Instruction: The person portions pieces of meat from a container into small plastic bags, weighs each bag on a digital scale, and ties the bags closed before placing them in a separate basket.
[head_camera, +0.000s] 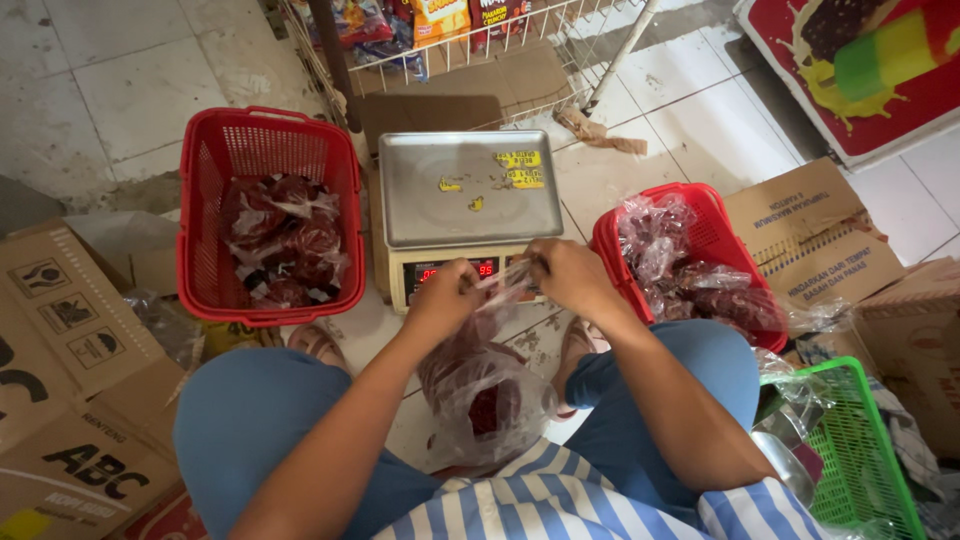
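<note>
A clear plastic bag (487, 395) with dark red contents hangs between my knees. My left hand (446, 296) and my right hand (568, 275) both grip its twisted neck just in front of a digital scale (468, 190) with a bare steel pan and red digits. Left of the scale stands a red basket (205, 190) with several tied bags of the same red stuff. Another red basket (712, 222) on the right holds more bags, loosely piled.
Cardboard boxes (70, 370) crowd my left side and more boxes (810, 230) stand at the right. A green basket (860, 450) with a metal scoop is by my right knee. A white wire rack (450, 50) of snack packets stands behind the scale on the tiled floor.
</note>
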